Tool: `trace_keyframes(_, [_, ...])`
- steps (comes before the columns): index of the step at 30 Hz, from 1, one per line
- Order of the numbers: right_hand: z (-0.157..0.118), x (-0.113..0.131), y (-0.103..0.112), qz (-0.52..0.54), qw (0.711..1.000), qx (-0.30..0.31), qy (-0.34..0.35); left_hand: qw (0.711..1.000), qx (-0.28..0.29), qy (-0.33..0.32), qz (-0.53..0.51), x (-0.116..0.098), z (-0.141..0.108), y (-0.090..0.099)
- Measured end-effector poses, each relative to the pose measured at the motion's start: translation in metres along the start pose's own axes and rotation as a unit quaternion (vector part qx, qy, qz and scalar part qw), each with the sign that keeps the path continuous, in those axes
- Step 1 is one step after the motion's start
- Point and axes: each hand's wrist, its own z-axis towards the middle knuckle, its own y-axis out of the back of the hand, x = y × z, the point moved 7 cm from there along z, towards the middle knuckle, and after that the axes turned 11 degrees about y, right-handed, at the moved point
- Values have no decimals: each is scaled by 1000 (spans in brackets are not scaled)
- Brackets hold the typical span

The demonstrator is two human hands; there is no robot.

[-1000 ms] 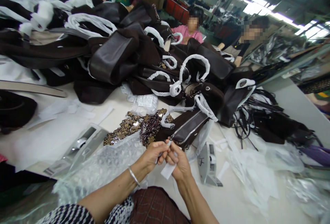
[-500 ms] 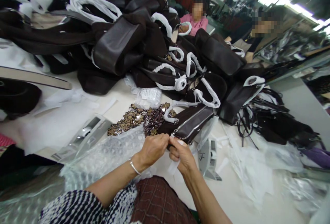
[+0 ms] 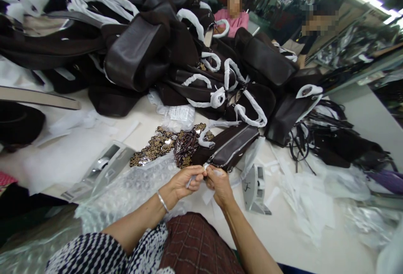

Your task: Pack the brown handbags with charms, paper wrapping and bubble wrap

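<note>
At the near end of a dark brown bag (image 3: 238,144) with two zips, my hands meet fingertip to fingertip. My left hand (image 3: 188,180), with a silver bracelet at the wrist, is pinched on a thin white strip (image 3: 190,180). My right hand (image 3: 220,183) is closed at the same spot, its fingers on the white wrapping (image 3: 205,166) by the zip end. A white strip (image 3: 208,195) hangs under it. Just left of the bag lies a pile of gold-and-dark flower-patterned pieces (image 3: 160,146).
Dark bags with white-wrapped handles (image 3: 135,51) are heaped across the back. Tape dispensers stand left (image 3: 105,164) and right (image 3: 256,190). Bubble wrap (image 3: 126,194) lies in front at left, plastic sheets (image 3: 304,198) at right. Two people are beyond the heap.
My left hand has turned and opened out somewhat, showing a white strip between its fingers. My right hand's fingers have curled in. The whole view has shifted slightly.
</note>
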Motion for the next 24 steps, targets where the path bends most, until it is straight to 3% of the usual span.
trace_keyframes(6, [-1,3,-10,49,997,-20,-62,1000,-2,-15,19,-5,-2,-1])
trace_keyframes(11, [-8,5,-17,63,995,-22,-79,984,-88,-89,125,-10,-6,6])
trace_keyframes(15, [-6,2,-23,50,995,-31,-80,937,-179,-158,253,-12,-10,3])
trace_keyframes(17, [-3,1,-25,65,995,-38,-68,874,-244,-211,362,-16,-17,1])
trace_keyframes(19, [1,-1,-27,87,994,-37,-60,781,-306,-230,494,-16,-23,0])
trace_keyframes(22, [4,-2,-28,101,994,-29,-44,626,-370,-145,671,-7,-28,12])
trace_keyframes(24, [4,-2,-27,105,994,-25,-34,542,-388,-93,740,-1,-33,21])
